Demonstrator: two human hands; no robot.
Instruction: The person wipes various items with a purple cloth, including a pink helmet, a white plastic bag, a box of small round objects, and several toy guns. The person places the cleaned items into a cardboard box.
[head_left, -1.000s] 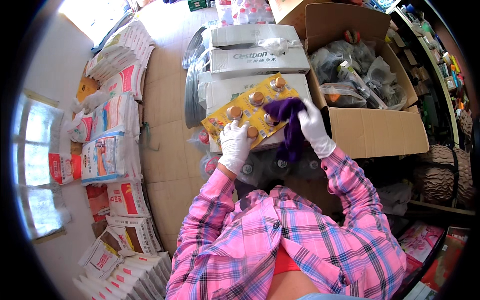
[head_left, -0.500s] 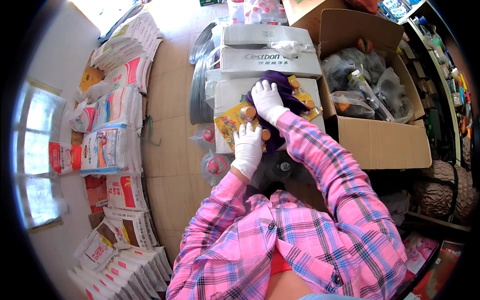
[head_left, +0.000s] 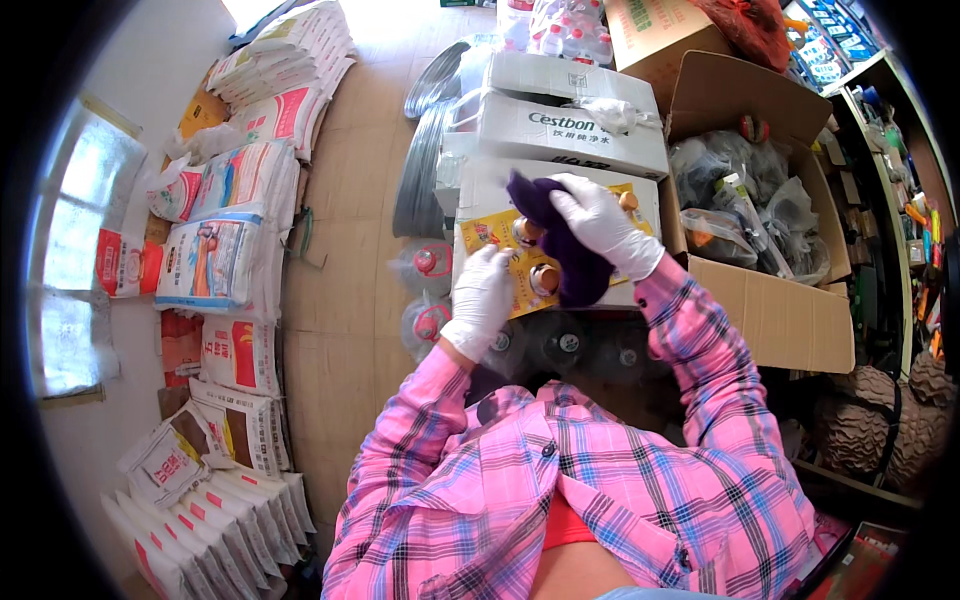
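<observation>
A dark purple cloth (head_left: 580, 268) is in my white-gloved right hand (head_left: 603, 222), pinched at its top and hanging in folds over yellow printed packs. My left hand (head_left: 482, 298), also gloved in white, is at the near left edge of a yellow pack (head_left: 483, 233), its fingers bent and drawn together on it. Copper-coloured round caps stand up from the packs: one cap (head_left: 526, 231) beside the cloth, another cap (head_left: 545, 279) closer to me, and a third cap (head_left: 627, 201) on the right. The packs lie on a white carton (head_left: 484, 185), and the cloth hides part of them.
Behind stands another white carton (head_left: 570, 125). An open cardboard box (head_left: 770, 310) with bagged goods is on the right. Coiled wire (head_left: 424, 185) and large clear bottles with red handles (head_left: 432, 262) are to the left. Stacked sacks (head_left: 215, 260) line the wall.
My right hand has lifted the purple cloth off the packs and shifted right and nearer, uncovering more caps. My left fingers, spread before, are now bent. The whole view has shifted slightly.
</observation>
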